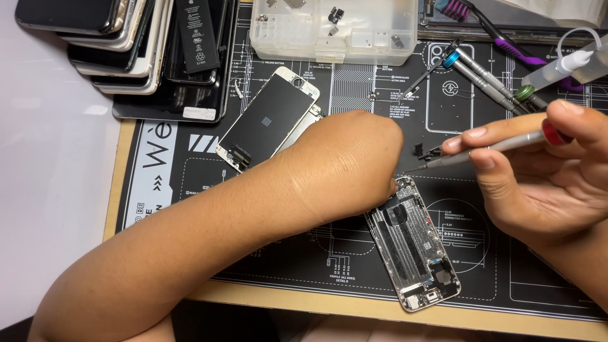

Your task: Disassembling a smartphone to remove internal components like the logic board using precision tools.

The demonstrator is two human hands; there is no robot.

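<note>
Head view: slim metal screwdriver (487,148) over opened phone's (415,250) glinting innards.

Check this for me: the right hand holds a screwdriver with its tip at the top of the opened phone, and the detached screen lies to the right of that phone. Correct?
Not quite. In the head view the right hand does hold the screwdriver, tip at the top of the opened phone, but the detached screen lies to the phone's upper left, beyond the left hand.
</note>
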